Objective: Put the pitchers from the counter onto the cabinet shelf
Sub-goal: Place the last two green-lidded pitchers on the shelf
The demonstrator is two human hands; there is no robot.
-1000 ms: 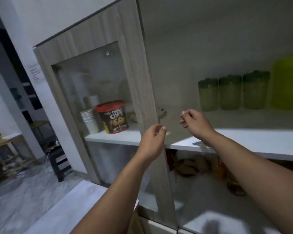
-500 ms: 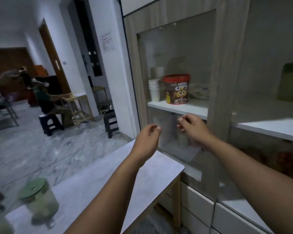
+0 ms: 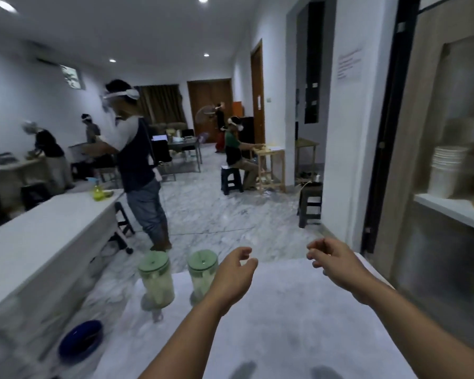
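Observation:
Two clear pitchers with pale green lids stand on the white counter [image 3: 298,324] at its far left corner: one pitcher [image 3: 156,280] at the edge, the other pitcher [image 3: 201,272] just right of it. My left hand [image 3: 234,274] hovers open beside the right pitcher, partly covering it, fingers curled and apart. My right hand [image 3: 334,262] is open too, above the counter's far right part, holding nothing. The cabinet [image 3: 449,160] with its white shelf [image 3: 449,210] is at the right edge.
A stack of white cups [image 3: 446,170] sits on the cabinet shelf. A person [image 3: 137,160] stands on the marble floor just beyond the counter. A long white table [image 3: 39,242] runs along the left; a blue bowl [image 3: 80,340] lies below it. Dark stools [image 3: 309,203] stand near the wall.
My view has swung left from the cabinet to the counter and room. Both hands have dropped from the cabinet door to above the counter, and two pitchers have come into view.

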